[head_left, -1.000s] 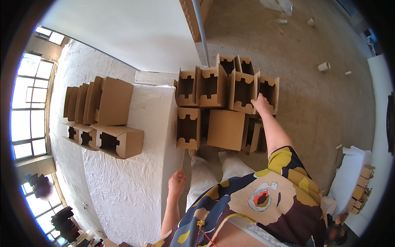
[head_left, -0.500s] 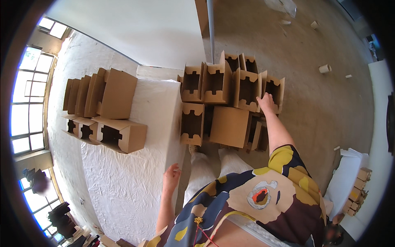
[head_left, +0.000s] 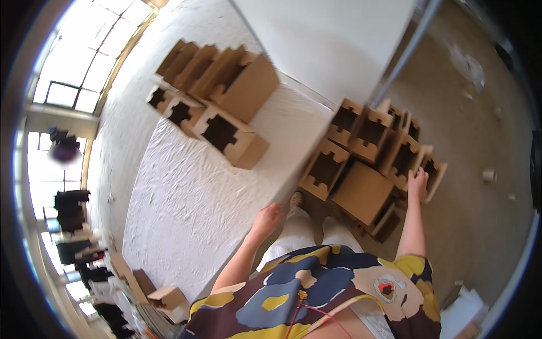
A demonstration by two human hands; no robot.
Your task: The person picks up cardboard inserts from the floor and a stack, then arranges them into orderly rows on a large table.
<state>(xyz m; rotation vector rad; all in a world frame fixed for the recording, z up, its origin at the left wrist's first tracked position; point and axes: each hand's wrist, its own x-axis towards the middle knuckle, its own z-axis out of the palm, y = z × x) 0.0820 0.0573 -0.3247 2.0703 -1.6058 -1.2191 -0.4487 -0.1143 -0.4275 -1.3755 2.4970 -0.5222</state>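
My right hand (head_left: 418,184) reaches to the floor group of open brown cardboard boxes with notched flaps. Its fingers are closed over the edge of the rightmost cardboard box (head_left: 436,182), beside a neighbouring box (head_left: 404,153). My left hand (head_left: 266,220) hovers by the edge of the white-covered table (head_left: 180,226), holding nothing, its fingers loosely bent and apart. In front of my feet stand an open box (head_left: 326,167) and a box with a plain closed side (head_left: 362,192).
On the table's far part are several more cardboard boxes (head_left: 251,87), stacked in two layers. A white panel (head_left: 339,45) with a grey pole (head_left: 407,53) rises beyond the floor boxes. A cardboard roll (head_left: 489,175) lies on the floor at right. Dark clothing hangs by the windows at left.
My view has turned left, so the boxes and table appear rotated and shifted right. My right hand stays at the rightmost box's edge. My left hand remains beside the table, free of any box.
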